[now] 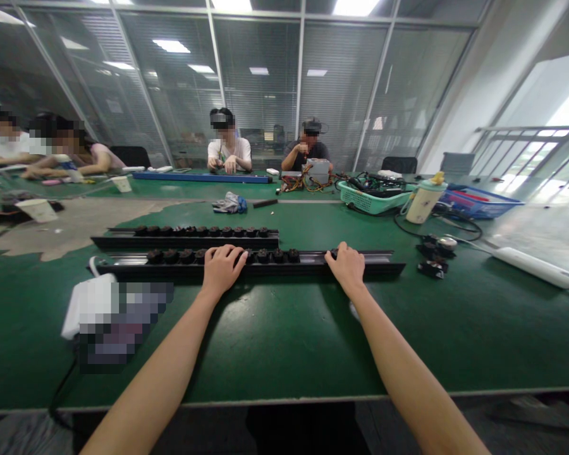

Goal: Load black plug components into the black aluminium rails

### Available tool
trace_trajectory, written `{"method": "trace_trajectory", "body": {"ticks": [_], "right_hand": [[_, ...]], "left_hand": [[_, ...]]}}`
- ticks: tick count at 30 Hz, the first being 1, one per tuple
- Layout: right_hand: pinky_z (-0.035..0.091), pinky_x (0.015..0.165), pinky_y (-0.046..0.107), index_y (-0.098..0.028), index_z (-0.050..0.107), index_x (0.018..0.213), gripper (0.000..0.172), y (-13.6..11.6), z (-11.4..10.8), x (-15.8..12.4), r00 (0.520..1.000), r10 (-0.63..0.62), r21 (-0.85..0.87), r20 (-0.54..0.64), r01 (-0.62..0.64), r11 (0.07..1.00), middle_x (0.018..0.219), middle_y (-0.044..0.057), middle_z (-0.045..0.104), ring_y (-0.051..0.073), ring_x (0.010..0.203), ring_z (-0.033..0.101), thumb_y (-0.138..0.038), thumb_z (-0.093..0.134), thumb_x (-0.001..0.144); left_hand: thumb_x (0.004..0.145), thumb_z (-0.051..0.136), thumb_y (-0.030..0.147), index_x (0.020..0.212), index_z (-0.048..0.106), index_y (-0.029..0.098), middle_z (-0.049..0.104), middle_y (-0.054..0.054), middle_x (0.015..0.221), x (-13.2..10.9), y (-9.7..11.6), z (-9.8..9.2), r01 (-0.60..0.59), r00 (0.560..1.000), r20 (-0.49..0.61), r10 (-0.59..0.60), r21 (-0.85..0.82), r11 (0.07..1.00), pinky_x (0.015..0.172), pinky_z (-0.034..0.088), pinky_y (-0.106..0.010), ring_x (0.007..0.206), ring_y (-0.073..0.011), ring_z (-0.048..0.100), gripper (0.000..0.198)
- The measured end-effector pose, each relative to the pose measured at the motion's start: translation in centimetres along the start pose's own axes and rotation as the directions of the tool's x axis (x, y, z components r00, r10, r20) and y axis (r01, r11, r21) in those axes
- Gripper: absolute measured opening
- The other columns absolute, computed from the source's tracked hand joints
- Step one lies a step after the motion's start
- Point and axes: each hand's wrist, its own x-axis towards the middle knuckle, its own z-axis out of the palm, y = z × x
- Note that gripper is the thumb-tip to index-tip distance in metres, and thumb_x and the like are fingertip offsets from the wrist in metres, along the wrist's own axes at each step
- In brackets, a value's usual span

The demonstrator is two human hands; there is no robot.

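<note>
A long black channel rail (294,270) lies across the table in front of me, with several black round parts (263,255) seated in a row along its groove. My left hand (222,270) curls over the rail's middle, hiding some of those parts. Farther right, my right hand (348,265) is closed at the groove, thumb and fingers around a dark round part (333,253) that shows only in a small piece. It sits apart from the row. Behind lies a second black rail (194,242), shorter in view, also carrying a row of black round parts.
A white adapter (89,303) and a blurred-out object lie left. Small black parts (434,256) and a white power strip (535,266) lie right. Farther back are gloves (230,203), a green basket (374,201), a bottle (425,199) and a blue basket (483,202). Several people sit around the table.
</note>
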Motion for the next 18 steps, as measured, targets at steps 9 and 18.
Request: {"method": "trace_trajectory", "body": {"ticks": [9, 18], "right_hand": [[0.035, 0.087, 0.037, -0.015, 0.061, 0.106, 0.026, 0.4, 1.1, 0.4, 1.0, -0.004, 0.073, -0.023, 0.005, 0.997, 0.109, 0.016, 0.074, 0.03, 0.106, 0.065, -0.037, 0.048, 0.098], [0.03, 0.089, 0.039, -0.015, 0.062, 0.103, 0.026, 0.7, 1.7, 0.6, 0.998, -0.016, 0.069, -0.054, 0.019, 0.997, 0.108, 0.015, 0.073, 0.03, 0.104, 0.063, -0.036, 0.048, 0.097]], "left_hand": [[0.105, 0.035, 0.048, 0.112, 0.072, 0.025, 0.073, -0.01, 0.115, 0.0, 0.0, -0.1, 0.001, 1.0, 0.002, -0.001, 0.002, 1.0, 0.102, 0.035, -0.048, 0.109, -0.0274, 0.064, 0.044], [0.105, 0.037, 0.047, 0.112, 0.072, 0.026, 0.073, -0.009, 0.115, 0.0, -0.1, 0.0, 0.002, 1.0, -0.002, -0.002, -0.002, 1.0, 0.102, 0.035, -0.048, 0.109, -0.0271, 0.064, 0.042]]}}
